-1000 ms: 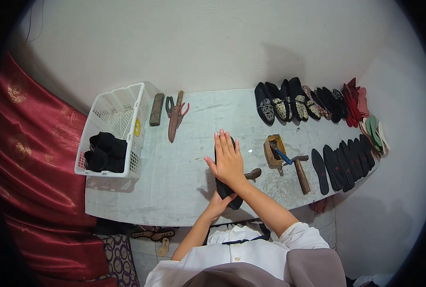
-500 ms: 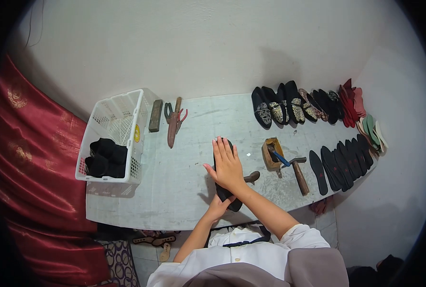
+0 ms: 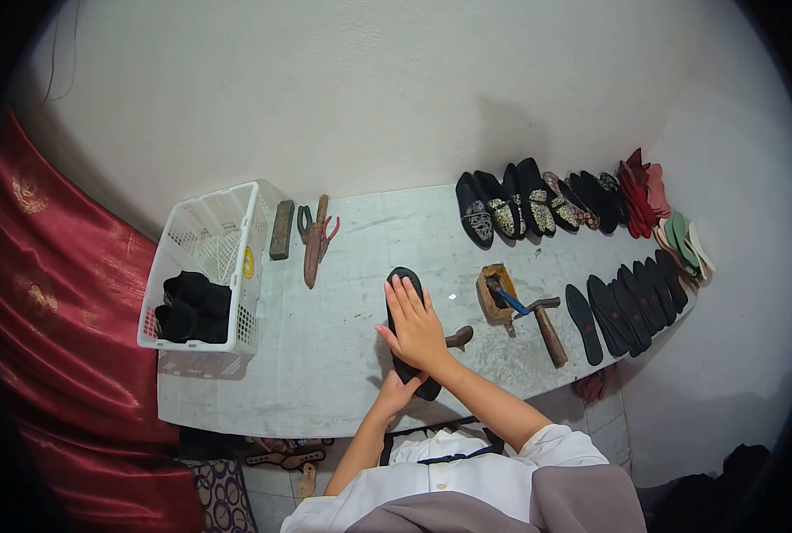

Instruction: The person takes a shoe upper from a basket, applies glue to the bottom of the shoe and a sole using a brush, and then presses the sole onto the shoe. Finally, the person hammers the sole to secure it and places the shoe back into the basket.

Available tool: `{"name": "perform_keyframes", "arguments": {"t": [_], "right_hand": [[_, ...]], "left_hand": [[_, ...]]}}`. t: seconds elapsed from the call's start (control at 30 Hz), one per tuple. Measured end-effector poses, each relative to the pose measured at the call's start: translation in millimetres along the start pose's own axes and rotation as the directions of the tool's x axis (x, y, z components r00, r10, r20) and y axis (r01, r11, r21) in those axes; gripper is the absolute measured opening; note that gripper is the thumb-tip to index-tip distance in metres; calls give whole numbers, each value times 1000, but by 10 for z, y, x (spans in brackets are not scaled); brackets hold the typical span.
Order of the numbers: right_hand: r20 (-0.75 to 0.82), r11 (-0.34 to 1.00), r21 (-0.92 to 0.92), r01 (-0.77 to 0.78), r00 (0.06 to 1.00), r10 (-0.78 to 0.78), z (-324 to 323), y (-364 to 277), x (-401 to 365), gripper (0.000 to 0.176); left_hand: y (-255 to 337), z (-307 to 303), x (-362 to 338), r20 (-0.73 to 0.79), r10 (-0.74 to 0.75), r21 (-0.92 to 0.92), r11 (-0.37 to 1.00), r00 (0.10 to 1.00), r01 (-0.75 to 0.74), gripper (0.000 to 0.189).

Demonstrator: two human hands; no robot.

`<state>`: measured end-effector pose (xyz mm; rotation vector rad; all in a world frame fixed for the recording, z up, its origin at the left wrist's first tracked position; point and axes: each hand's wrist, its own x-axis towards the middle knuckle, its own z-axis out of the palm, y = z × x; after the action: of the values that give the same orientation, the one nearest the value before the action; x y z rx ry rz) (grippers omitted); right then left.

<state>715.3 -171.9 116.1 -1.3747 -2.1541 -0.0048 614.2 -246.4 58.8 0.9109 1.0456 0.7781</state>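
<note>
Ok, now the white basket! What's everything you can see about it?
The basket is white and looks like plastic, with little holes in its walls and a yellow sticker on one side. It stands upright, open on top, at the left end of the table. Black things are bunched in its near end; I can't tell exactly what. Nobody's touching it.

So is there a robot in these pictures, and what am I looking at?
There's no robot: these are a person's bare hands, seen from a camera worn on the person's head, looking forward and down. The left hand grips the near end of what looks like a black shoe; the right hand lies flat on it. On the covered table, a white plastic basket holding dark items and red-handled pliers are to the left. To the right are a hammer, black insoles and, farther back, shoes.
</note>
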Motion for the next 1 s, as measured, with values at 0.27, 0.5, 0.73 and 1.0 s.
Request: {"name": "perform_keyframes", "arguments": {"t": [0.27,0.5,0.73,1.0], "right_hand": [[36,980,165,113,992,-120,-525,676,-553,47],[-459,813,325,-482,672,582,-1109,1773,-1298,20],[-183,501,-185,-845,531,828,-613,2571,-2231,59],[8,566,-295,-770,591,807,-351,2701,-2117,44]], "left_hand": [[48,-103,226,-133,399,106,916,907,-387,85],[394,-74,548,-336,269,19,960,902,-279,83],[524,98,617,-438,279,283,945,855,-164,68],[515,75,632,-424,248,256,955,871,-148,59]]}}
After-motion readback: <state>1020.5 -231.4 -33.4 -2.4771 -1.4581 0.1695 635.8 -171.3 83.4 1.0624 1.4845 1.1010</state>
